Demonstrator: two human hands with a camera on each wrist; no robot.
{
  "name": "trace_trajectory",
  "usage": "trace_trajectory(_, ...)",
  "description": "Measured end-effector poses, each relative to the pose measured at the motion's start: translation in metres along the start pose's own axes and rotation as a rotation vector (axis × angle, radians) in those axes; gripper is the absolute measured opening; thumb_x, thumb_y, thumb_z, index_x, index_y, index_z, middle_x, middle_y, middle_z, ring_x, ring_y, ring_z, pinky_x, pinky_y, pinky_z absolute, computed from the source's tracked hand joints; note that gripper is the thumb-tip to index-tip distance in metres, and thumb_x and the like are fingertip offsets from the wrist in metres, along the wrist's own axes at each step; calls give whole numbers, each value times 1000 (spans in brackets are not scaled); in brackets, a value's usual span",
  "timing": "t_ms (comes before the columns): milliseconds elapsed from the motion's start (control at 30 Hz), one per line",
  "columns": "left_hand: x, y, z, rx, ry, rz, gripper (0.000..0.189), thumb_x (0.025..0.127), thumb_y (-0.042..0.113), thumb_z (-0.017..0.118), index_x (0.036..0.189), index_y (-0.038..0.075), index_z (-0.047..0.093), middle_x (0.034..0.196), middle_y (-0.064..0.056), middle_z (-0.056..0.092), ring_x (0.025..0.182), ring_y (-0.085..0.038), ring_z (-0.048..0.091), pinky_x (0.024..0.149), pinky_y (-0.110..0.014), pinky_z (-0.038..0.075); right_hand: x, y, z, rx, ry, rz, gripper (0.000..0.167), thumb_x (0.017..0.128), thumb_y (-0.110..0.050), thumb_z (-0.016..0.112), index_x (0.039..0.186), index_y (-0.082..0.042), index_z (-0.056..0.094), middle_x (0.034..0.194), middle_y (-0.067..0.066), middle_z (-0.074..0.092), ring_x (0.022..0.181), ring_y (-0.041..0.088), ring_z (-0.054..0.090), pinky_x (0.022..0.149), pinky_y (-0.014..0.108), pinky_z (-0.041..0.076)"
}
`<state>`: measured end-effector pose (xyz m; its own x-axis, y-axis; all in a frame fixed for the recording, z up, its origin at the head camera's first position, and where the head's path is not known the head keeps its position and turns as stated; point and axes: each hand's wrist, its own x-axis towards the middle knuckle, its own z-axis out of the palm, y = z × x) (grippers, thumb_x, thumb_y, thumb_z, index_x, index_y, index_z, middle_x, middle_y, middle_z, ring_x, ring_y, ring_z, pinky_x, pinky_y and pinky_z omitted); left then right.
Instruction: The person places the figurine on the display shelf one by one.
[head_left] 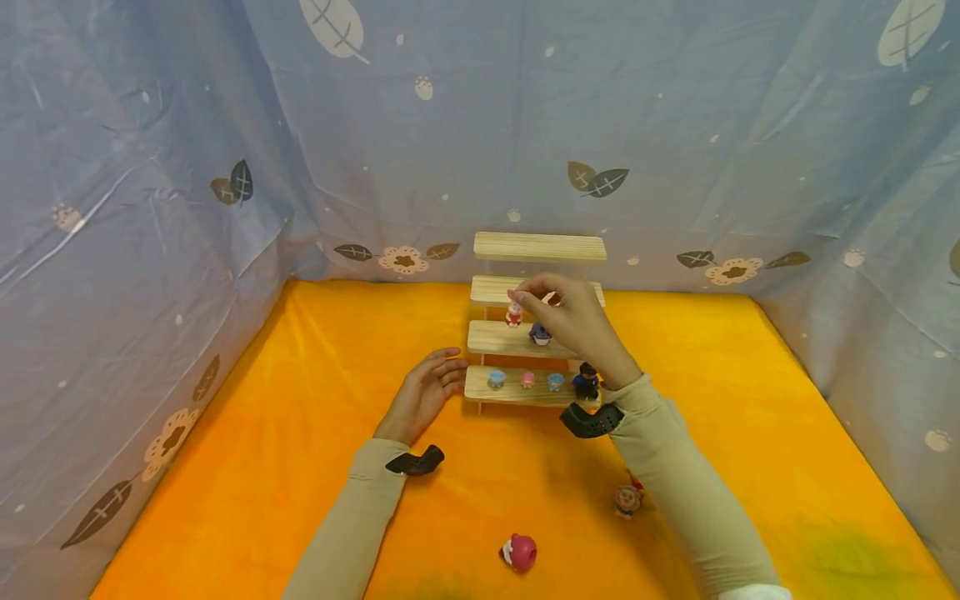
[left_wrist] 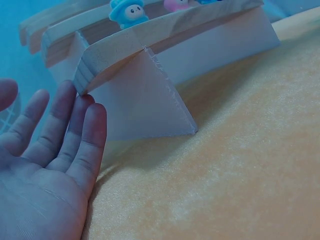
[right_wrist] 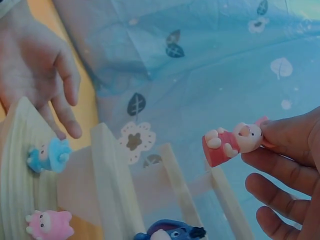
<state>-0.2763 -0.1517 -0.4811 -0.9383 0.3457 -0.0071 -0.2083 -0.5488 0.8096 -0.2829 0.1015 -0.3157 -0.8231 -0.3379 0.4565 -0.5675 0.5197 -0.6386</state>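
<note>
My right hand (head_left: 573, 321) pinches a small pink piglet figurine (right_wrist: 225, 143) in red by the top of its head, between thumb and index finger. It hangs just above the second-lowest tier of a wooden stepped display rack (head_left: 540, 246), beside a dark blue donkey figurine (head_left: 540, 334). With fingers extended, my left hand (head_left: 422, 398) reaches the left end of the lowest tier, its fingertips at the board's corner in the left wrist view. Along that tier stand a blue figurine (head_left: 497, 379), a pink one (head_left: 528, 380), another blue one (head_left: 555, 382) and a dark-clothed figurine (head_left: 587, 383).
On the orange cloth (head_left: 315, 517), a deep pink figurine (head_left: 519, 552) lies near the front. A tan figurine (head_left: 627, 499) with a red top is close to my right sleeve. Patterned blue curtains (head_left: 450, 125) enclose the back and sides.
</note>
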Motion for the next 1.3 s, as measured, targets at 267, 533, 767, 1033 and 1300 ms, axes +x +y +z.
trace_trajectory(267, 0, 0, 0, -10, 11, -3, 49, 111, 28, 37, 149, -3, 34, 118, -3, 64, 104, -17, 60, 93, -30, 49, 8, 6, 14, -31, -18, 2, 16, 100, -26, 66, 101, -13, 76, 94, 2, 76, 88, 20, 63, 79, 39, 50)
trace_trajectory(533, 1, 0, -1, -20, 8, -14, 53, 111, 25, 38, 153, -7, 26, 118, -4, 64, 104, -17, 60, 93, -30, 49, 9, 16, 29, -125, 10, -20, 17, 98, -25, 69, 102, -12, 79, 94, 4, 77, 88, 22, 64, 75, 36, 49)
trace_trajectory(767, 2, 0, -2, -11, 14, -18, 52, 111, 26, 40, 152, -5, 30, 123, -7, 61, 105, -17, 60, 94, -31, 49, 7, 18, 39, -219, 13, -8, 19, 97, -28, 69, 104, -13, 80, 93, 3, 78, 90, 23, 60, 96, 48, 40)
trace_trajectory(1033, 3, -1, -2, -13, 11, -14, 47, 110, 25, 40, 148, -3, 35, 120, -6, 63, 104, -17, 61, 90, -29, 51, 5, 20, 44, -271, 28, 10, 22, 96, -31, 70, 105, -14, 80, 93, 3, 78, 91, 23, 58, 91, 46, 33)
trace_trajectory(1300, 4, 1, -2, -8, 12, -12, 43, 111, 26, 40, 144, -1, 40, 121, -6, 62, 106, -17, 60, 92, -29, 51, 2, 22, 45, -302, 23, -15, 20, 96, -27, 71, 106, -12, 80, 92, 5, 76, 93, 24, 58, 102, 48, 33)
